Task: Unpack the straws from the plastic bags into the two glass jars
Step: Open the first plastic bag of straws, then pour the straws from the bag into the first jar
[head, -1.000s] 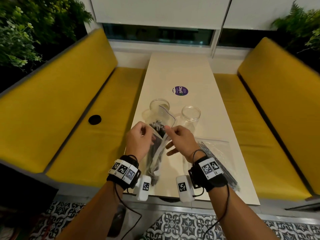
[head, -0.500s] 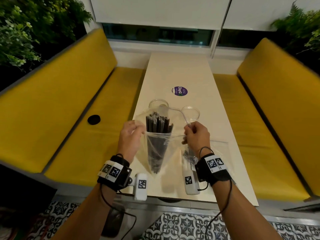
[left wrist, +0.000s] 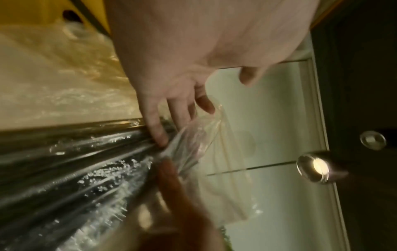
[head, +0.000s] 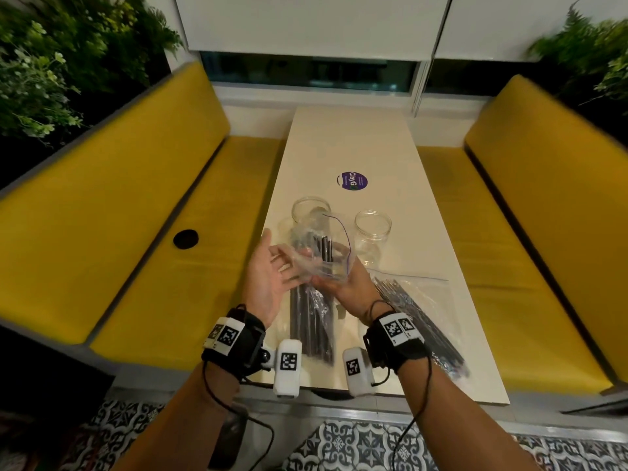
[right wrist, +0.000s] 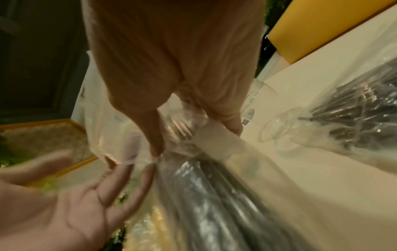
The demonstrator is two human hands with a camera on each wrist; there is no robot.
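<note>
A clear zip bag [head: 311, 321] of black straws [head: 324, 248] is held upright over the near end of the white table [head: 373, 158]. My right hand [head: 334, 280] grips it around the middle, thumb and fingers wrapped round the plastic and the straws [right wrist: 214, 195]. To the bag's left, my left hand [head: 280, 263] has its palm turned toward the bag, and its straight fingers [left wrist: 158, 134] touch the plastic near the bag's mouth. Two empty glass jars stand just behind, the left jar [head: 311, 212] and the right jar [head: 372, 229].
A second clear bag of black straws [head: 418, 311] lies flat on the table to the right of my right wrist. A purple round sticker [head: 353, 181] is farther back. Yellow benches [head: 153, 249] flank the table on both sides.
Both hands were pinching the bag's mouth and pulling it wide. Now my left hand has let go and spread, and my right hand has moved down to grip the bag round the straws.
</note>
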